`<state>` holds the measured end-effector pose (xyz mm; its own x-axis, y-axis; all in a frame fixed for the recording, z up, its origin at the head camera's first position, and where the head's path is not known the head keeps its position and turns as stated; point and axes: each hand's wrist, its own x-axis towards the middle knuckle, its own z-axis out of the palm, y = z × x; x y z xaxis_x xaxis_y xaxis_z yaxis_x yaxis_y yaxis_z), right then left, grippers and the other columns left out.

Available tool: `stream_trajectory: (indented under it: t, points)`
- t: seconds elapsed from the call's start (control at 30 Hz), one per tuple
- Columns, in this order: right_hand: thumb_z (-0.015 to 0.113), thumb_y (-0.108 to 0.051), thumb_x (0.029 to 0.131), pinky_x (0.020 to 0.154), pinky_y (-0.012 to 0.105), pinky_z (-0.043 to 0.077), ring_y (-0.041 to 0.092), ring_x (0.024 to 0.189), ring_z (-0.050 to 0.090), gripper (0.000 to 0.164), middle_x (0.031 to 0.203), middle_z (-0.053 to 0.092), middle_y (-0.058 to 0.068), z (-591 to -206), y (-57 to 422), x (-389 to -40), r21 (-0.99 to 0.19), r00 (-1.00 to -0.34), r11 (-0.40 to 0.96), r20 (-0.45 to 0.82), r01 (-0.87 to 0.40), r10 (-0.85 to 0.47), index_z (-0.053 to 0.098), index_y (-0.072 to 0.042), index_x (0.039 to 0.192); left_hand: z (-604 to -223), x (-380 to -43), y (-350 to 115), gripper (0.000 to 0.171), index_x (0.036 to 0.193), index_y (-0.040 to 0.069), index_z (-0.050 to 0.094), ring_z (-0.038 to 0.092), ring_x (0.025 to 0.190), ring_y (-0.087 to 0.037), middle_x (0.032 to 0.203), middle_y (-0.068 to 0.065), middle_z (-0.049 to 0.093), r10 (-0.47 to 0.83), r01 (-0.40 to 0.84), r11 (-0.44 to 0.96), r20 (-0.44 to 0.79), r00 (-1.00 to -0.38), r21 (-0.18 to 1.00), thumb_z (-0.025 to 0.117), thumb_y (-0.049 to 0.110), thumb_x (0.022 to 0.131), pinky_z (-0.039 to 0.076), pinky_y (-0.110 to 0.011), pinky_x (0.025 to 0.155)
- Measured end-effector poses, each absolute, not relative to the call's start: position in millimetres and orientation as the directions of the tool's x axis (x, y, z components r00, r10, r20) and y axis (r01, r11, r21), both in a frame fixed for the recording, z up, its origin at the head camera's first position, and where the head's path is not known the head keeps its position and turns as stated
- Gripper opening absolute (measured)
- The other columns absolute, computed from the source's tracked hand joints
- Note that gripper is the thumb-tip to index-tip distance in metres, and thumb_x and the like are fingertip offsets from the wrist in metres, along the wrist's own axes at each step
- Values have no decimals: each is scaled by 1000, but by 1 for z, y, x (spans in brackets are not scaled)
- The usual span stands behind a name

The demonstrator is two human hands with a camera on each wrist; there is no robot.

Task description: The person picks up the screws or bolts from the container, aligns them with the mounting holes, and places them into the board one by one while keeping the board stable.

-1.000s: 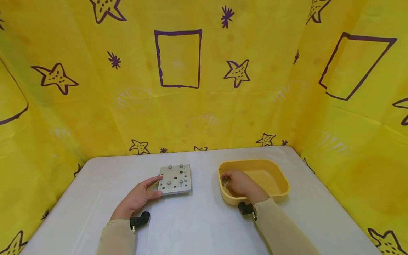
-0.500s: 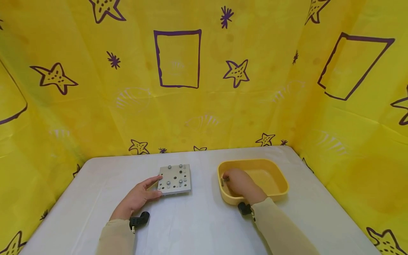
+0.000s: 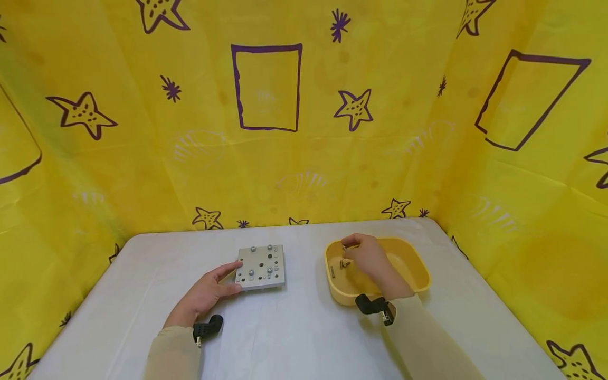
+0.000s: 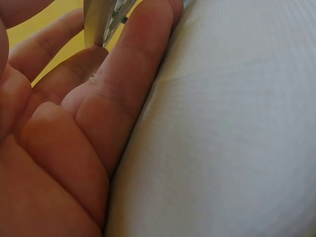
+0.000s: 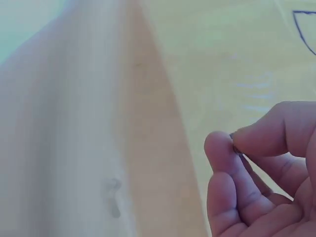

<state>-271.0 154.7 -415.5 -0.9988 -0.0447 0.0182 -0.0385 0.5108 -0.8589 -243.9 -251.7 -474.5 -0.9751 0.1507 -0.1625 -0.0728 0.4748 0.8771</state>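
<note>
A light metal plate point(image 3: 254, 259) with holes and several screws standing in it lies on the table, left of centre. My left hand point(image 3: 204, 296) holds it by its left edge, thumb at the near corner and forefinger on top; the left wrist view shows part of the plate point(image 4: 96, 22) beyond the fingers. Over the yellow tub point(image 3: 341, 296), my right hand point(image 3: 372, 261) pinches a small metal screw point(image 5: 234, 144) between thumb and forefinger, mostly hidden by the fingertips. Loose screws point(image 3: 333, 272) lie on the tub's floor at the left.
A white cloth point(image 3: 294, 338) covers the table. Yellow curtains point(image 3: 304, 174) with purple drawings rise behind it and at both sides. Bare white tabletop lies between the plate and the tub. Small cameras point(image 3: 207, 328) are strapped to both wrists.
My right hand has risen from the tub's floor and shifted slightly right and away, pinching a screw. Loose screws it had covered now show. The left hand and plate stay put.
</note>
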Motion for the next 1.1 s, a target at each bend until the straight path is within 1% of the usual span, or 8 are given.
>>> stream_trajectory:
  t: [0.2,0.27,0.37,0.47,0.63,0.77,0.9,1.1]
  points:
    - [68,0,90,98,49,47,31,103,63,24,112,67,17,-407,146,-278,-977,-990,202,-95,73,-102,64,2,113,-475,-243,-252,74,145,23,54,15,146,-42,158,-15,33,154,-68,475,-159,-975,877,83,38,79,7,-68,111]
    - [68,1,90,98,48,48,34,103,65,23,108,67,18,-405,140,-282,-988,-985,114,-118,103,-129,61,3,112,-475,-243,-252,74,145,23,54,15,146,-42,158,-15,33,154,-74,469,-163,-975,880,83,37,79,7,-68,111]
    - [68,2,91,94,43,52,37,105,66,24,105,67,19,-401,127,-288,-991,-978,41,-136,131,-156,59,4,113,-476,-243,-251,74,145,24,54,15,146,-42,158,-15,33,153,-77,463,-165,-974,883,83,38,79,7,-68,111]
    - [67,0,92,88,37,55,37,106,66,26,105,68,17,-394,110,-294,-990,-976,53,-138,131,-171,61,2,117,-477,-244,-251,74,145,24,54,15,146,-41,158,-15,33,151,-77,462,-164,-975,883,84,38,79,8,-68,111]
    - [69,-1,92,83,32,56,32,98,69,23,107,69,17,-388,76,-303,-988,-969,99,-140,122,-203,64,0,115,-477,-245,-252,75,145,25,55,14,147,-41,158,-13,33,145,-84,453,-166,-975,887,84,39,78,7,-68,111]
    - [69,-1,92,79,31,56,25,89,70,19,108,70,17,-390,49,-307,-989,-967,110,-123,101,-224,67,-1,111,-479,-245,-253,74,145,25,55,13,147,-41,158,-13,32,146,-85,448,-167,-975,890,84,38,78,6,-68,111]
    - [70,-1,92,75,30,56,22,84,71,16,101,72,12,-397,27,-308,-989,-968,114,-117,93,-223,70,-2,107,-478,-244,-253,74,145,24,54,14,147,-41,158,-14,32,145,-91,443,-172,-974,892,84,37,79,6,-68,111]
    - [71,-2,91,80,35,57,23,84,71,14,101,72,16,-407,8,-309,-989,-965,17,-147,147,-215,69,0,105,-475,-244,-251,75,146,23,54,16,146,-41,158,-14,33,138,-100,437,-177,-975,894,85,35,78,7,-67,111]
